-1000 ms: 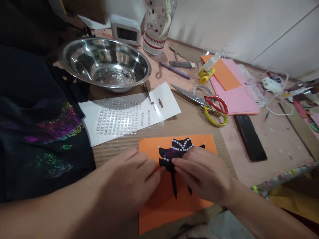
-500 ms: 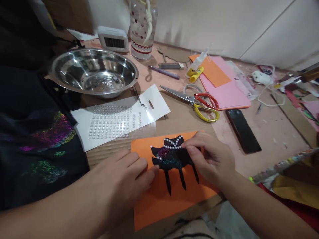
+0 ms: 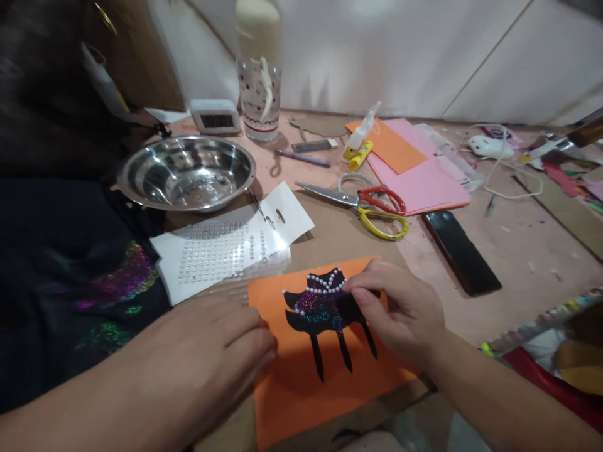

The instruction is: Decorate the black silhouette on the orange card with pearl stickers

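An orange sheet [image 3: 292,408] lies in front of me, carrying a black paper cutout [image 3: 311,323] with three thin strips at its lower edge. Purple and teal glitter covers part of the cutout, and rows of small white pearl stickers [image 3: 325,289] trim its upper part. My right hand [image 3: 400,307] is closed in a pinch at the right end of the pearl row; anything between its fingertips is hidden. My left hand [image 3: 221,351] rests curled at the sheet's left edge, apart from the cutout, its fingertips out of sight.
Behind my left hand lie a white card of pearl stickers [image 3: 211,251] and a metal bowl [image 3: 141,196]. Scissors [image 3: 348,198], a pen [image 3: 304,158], a glue bottle [image 3: 365,129], coloured paper [image 3: 438,182] and a phone [image 3: 461,251] lie farther back and right. A bottle [image 3: 260,94] stands near the wall.
My left hand has drawn back leftward off the cutout, its extended finger now curled in. My right hand keeps its pinch at the same spot. The camera view has tilted up a little.
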`<state>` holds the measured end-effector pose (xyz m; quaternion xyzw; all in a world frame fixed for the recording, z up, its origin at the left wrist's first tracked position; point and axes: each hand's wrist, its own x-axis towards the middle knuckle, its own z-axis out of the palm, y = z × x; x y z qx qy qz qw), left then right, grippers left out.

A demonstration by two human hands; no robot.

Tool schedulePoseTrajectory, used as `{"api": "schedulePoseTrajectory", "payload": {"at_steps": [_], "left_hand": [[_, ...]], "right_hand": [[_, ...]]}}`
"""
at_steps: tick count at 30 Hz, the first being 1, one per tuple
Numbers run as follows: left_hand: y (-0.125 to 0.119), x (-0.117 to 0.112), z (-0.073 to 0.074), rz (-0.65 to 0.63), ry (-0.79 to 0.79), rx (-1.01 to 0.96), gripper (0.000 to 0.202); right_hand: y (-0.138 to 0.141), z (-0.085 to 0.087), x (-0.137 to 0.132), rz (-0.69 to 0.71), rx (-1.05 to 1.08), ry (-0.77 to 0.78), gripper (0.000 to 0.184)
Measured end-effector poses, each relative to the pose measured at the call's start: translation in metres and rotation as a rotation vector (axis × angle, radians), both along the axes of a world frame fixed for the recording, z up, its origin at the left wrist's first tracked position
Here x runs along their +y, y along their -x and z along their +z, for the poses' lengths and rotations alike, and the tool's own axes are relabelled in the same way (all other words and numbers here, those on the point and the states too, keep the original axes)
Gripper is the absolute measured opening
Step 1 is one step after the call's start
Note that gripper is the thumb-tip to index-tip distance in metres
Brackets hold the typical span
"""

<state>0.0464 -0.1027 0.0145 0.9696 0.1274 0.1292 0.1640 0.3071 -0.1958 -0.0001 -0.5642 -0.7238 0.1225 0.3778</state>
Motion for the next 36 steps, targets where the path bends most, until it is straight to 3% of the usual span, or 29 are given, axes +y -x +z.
{"api": "schedulePoseTrajectory", "payload": {"at_steps": [2, 5, 7, 11, 18, 25, 31, 36], "left_hand": [[0.008, 0.017, 0.012, 0.081, -0.084, 0.035, 0.042], [0.020, 0.049, 0.024, 0.346, -0.187, 0.074, 0.039], [0.024, 0.068, 0.024, 0.409, -0.196, 0.086, 0.033], [0.026, 0.087, 0.007, 0.352, -0.255, -0.002, 0.028], [0.012, 0.070, -0.011, 0.275, -0.141, 0.063, 0.018], [0.001, 0.065, -0.016, 0.218, -0.149, 0.099, 0.016], [-0.012, 0.061, -0.006, 0.199, -0.207, 0.181, 0.014], [-0.019, 0.060, 0.001, 0.177, -0.256, 0.283, 0.009]], "right_hand": [[-0.003, -0.002, -0.001, 0.026, 0.014, 0.013, 0.014], [-0.006, -0.004, -0.001, 0.053, 0.002, 0.026, 0.014], [-0.007, -0.006, 0.000, 0.054, -0.023, 0.045, 0.014], [-0.002, -0.003, 0.002, 0.059, -0.058, 0.138, 0.017], [0.007, 0.023, 0.008, 0.198, -0.130, 0.144, 0.017], [0.020, 0.036, 0.052, 0.233, -0.270, 0.169, 0.014], [0.039, 0.028, 0.083, 0.134, -0.214, 0.240, 0.014], [0.036, -0.002, 0.087, 0.093, -0.086, 0.183, 0.014]]}}
